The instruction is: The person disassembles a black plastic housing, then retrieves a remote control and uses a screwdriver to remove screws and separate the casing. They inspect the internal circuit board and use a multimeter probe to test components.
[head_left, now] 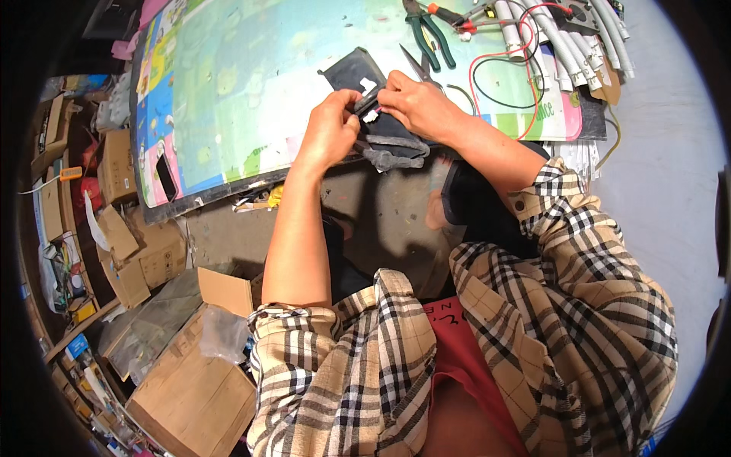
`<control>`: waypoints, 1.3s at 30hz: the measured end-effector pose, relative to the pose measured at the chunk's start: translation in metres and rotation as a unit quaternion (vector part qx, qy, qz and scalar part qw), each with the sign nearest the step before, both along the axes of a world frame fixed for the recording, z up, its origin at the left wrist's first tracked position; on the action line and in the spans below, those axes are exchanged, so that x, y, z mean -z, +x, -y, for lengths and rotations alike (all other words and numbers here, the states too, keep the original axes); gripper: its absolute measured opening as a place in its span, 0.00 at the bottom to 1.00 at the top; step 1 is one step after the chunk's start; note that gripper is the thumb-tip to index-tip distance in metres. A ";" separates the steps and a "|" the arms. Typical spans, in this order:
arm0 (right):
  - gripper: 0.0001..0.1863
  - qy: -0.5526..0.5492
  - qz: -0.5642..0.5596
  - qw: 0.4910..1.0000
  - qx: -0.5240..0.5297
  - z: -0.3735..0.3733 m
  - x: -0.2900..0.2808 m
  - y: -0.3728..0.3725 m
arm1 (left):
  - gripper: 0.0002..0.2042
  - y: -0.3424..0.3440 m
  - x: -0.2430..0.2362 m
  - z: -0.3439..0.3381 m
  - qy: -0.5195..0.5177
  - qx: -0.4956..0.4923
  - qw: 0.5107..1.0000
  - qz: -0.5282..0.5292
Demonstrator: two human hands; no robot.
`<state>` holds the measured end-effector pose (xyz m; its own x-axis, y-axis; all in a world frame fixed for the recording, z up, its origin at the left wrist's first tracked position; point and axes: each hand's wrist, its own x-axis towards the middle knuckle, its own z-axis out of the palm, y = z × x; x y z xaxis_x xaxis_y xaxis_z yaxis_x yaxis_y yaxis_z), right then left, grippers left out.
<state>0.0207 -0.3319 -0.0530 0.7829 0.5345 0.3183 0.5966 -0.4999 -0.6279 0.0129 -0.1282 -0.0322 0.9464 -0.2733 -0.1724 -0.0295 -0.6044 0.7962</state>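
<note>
At the near edge of the table, my left hand [332,128] and my right hand [417,105] meet over a flat black piece [352,70] with a square corner. The fingers of both hands are closed, pinching a narrow dark strip [366,101] between them. Small white bits [371,116] show beside my fingertips. Below the hands, a crumpled dark grey piece [392,154] hangs over the table edge. My fingers partly hide how these dark parts join, and their exact kind cannot be made out.
Beyond my right hand lie green-handled pliers [431,38], a pointed dark tool [420,67], red and black wires [474,72] and several white tubes [569,57]. A phone [165,177] rests on the table's left corner. Cardboard boxes [190,385] crowd the left side.
</note>
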 end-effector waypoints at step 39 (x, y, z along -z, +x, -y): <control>0.10 -0.043 0.098 0.987 0.123 -0.015 0.006 -0.004 | 0.10 -0.011 0.010 0.025 0.158 0.000 0.959 0.234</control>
